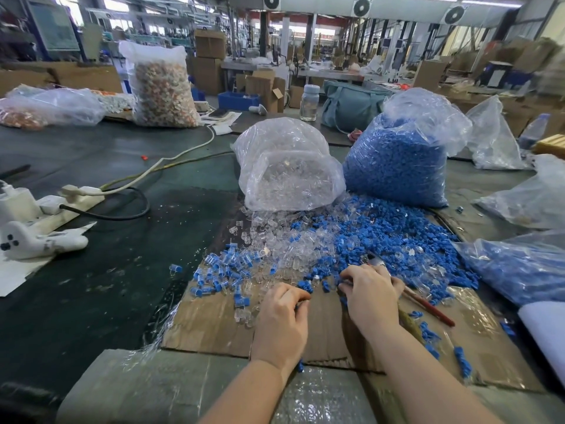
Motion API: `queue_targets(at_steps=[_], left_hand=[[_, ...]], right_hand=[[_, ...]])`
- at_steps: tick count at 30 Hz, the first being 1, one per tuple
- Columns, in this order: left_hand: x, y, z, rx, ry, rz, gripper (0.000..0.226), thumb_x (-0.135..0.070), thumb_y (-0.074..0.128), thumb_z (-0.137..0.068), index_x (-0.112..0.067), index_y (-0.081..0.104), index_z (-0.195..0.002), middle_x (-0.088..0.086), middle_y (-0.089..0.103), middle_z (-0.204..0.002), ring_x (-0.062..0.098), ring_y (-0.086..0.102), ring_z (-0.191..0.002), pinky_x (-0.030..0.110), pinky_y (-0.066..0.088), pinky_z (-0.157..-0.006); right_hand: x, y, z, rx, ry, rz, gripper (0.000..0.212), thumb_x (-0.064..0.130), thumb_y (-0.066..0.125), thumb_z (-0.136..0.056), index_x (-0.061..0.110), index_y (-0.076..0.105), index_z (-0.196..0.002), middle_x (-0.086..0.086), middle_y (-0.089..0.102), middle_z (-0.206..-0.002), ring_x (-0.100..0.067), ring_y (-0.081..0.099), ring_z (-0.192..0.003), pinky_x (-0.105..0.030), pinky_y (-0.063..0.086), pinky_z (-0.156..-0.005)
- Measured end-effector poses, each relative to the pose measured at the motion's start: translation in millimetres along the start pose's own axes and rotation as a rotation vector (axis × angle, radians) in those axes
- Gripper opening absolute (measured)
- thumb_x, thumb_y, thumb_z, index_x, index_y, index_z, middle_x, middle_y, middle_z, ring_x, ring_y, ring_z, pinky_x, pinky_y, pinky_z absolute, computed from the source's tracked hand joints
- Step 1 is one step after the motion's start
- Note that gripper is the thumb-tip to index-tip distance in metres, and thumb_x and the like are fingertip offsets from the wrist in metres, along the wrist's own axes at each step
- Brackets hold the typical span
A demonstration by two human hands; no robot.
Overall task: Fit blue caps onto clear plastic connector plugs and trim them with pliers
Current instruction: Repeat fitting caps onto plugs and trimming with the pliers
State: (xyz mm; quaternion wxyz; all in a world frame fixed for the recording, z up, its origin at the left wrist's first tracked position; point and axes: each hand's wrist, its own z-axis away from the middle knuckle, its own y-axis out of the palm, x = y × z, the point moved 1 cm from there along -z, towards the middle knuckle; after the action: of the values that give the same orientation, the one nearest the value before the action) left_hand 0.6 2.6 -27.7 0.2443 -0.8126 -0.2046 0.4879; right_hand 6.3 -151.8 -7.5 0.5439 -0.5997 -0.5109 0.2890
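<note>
Both hands sit low on the cardboard sheet (211, 325) covering the dark worktop (91, 289). Left hand (282, 319) has its fingers curled in around something small and blue, can't tell what exactly. Right hand (371, 296) is wrapped around the red-handled pliers (428, 306), nose poking into the loose blue caps (397, 237). Clear plugs (275, 240) spill from their bag (287, 166), capped ones (220, 273) just left of the hands.

White power strip (65, 199), teal bag (348, 107), lidded jar (309, 103) behind.
</note>
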Motion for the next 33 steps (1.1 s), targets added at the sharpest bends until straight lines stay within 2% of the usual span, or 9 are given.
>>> queue_targets(at_steps=[6, 10, 16, 19, 22, 26, 29, 31, 33], left_hand=[[0.3, 0.4, 0.9, 0.004, 0.01, -0.002, 0.02, -0.017, 0.056, -0.091, -0.02, 0.064, -0.11, -0.012, 0.056, -0.102, 0.001, 0.044, -0.099, 0.006, 0.029, -0.088], [-1.6, -1.0, 0.9, 0.024, 0.015, 0.027, 0.033, -0.015, 0.055, -0.091, -0.023, 0.056, -0.124, -0.011, 0.056, -0.111, 0.004, 0.045, -0.105, 0.014, 0.034, -0.094], [-2.6, -4.1, 1.1, 0.05, -0.067, 0.103, 0.021, -0.019, 0.062, -0.087, -0.024, 0.064, -0.108, -0.012, 0.059, -0.096, 0.007, 0.052, -0.097, 0.028, 0.044, -0.09], [-2.6, -4.1, 1.1, 0.05, -0.105, 0.119, 0.012, -0.023, 0.065, -0.084, -0.024, 0.065, -0.096, -0.014, 0.059, -0.09, 0.005, 0.052, -0.093, 0.027, 0.045, -0.087], [-2.1, -4.2, 1.1, 0.034, -0.112, 0.106, 0.009, -0.025, 0.066, -0.083, -0.023, 0.065, -0.092, -0.013, 0.058, -0.088, 0.004, 0.05, -0.091, 0.023, 0.043, -0.084], [-2.6, -4.2, -0.5, 0.06, -0.082, 0.079, 0.013, -0.024, 0.065, -0.086, -0.023, 0.065, -0.098, -0.015, 0.055, -0.089, 0.005, 0.05, -0.093, 0.021, 0.042, -0.085], [-2.8, -4.4, -1.2, 0.063, -0.086, 0.077, 0.013, -0.024, 0.064, -0.086, -0.023, 0.067, -0.099, -0.015, 0.057, -0.089, 0.005, 0.052, -0.092, 0.019, 0.042, -0.084], [-2.7, -4.7, -1.0, 0.044, -0.099, 0.085, 0.011, -0.022, 0.064, -0.086, -0.022, 0.068, -0.097, -0.013, 0.06, -0.09, 0.006, 0.053, -0.091, 0.019, 0.042, -0.084], [-2.6, -4.6, -0.7, 0.021, -0.116, 0.103, 0.011, -0.019, 0.063, -0.087, -0.021, 0.068, -0.097, -0.011, 0.062, -0.091, 0.006, 0.055, -0.091, 0.02, 0.044, -0.085]], right_hand=[[6.1, -9.7, 18.4, -0.115, -0.067, -0.181, 0.01, 0.027, 0.06, -0.089, 0.028, 0.063, -0.098, 0.012, 0.062, -0.098, -0.015, 0.045, -0.101, -0.03, 0.018, -0.079], [16.1, -11.6, 30.1, 0.008, -0.191, -0.344, 0.013, 0.022, 0.062, -0.088, 0.031, 0.059, -0.098, 0.016, 0.062, -0.09, -0.009, 0.045, -0.095, -0.029, 0.024, -0.083], [21.8, -11.0, 35.2, 0.133, -0.231, -0.495, 0.021, 0.018, 0.061, -0.089, 0.037, 0.051, -0.09, 0.022, 0.057, -0.082, -0.005, 0.051, -0.094, -0.031, 0.029, -0.09], [22.9, -12.1, 36.9, 0.155, -0.232, -0.575, 0.027, 0.012, 0.061, -0.088, 0.037, 0.051, -0.087, 0.023, 0.058, -0.082, -0.006, 0.056, -0.093, -0.039, 0.041, -0.094], [23.7, -12.6, 38.9, 0.178, -0.214, -0.642, 0.03, 0.007, 0.059, -0.088, 0.036, 0.053, -0.088, 0.02, 0.062, -0.086, -0.01, 0.059, -0.096, -0.041, 0.043, -0.094], [23.4, -11.4, 39.8, 0.2, -0.201, -0.68, 0.023, 0.003, 0.059, -0.087, 0.026, 0.061, -0.093, 0.009, 0.067, -0.094, -0.007, 0.061, -0.096, -0.035, 0.048, -0.09], [22.8, -11.3, 41.1, 0.204, -0.188, -0.709, 0.023, 0.003, 0.059, -0.087, 0.024, 0.062, -0.097, 0.008, 0.068, -0.096, -0.003, 0.061, -0.094, -0.03, 0.051, -0.088], [20.9, -11.4, 41.3, 0.152, -0.174, -0.68, 0.026, 0.003, 0.059, -0.087, 0.024, 0.062, -0.103, 0.009, 0.065, -0.099, -0.004, 0.059, -0.094, -0.029, 0.049, -0.088], [15.9, -11.6, 40.7, 0.02, -0.151, -0.586, 0.027, 0.002, 0.06, -0.086, 0.02, 0.063, -0.106, 0.011, 0.062, -0.098, -0.007, 0.055, -0.094, -0.03, 0.047, -0.09]])
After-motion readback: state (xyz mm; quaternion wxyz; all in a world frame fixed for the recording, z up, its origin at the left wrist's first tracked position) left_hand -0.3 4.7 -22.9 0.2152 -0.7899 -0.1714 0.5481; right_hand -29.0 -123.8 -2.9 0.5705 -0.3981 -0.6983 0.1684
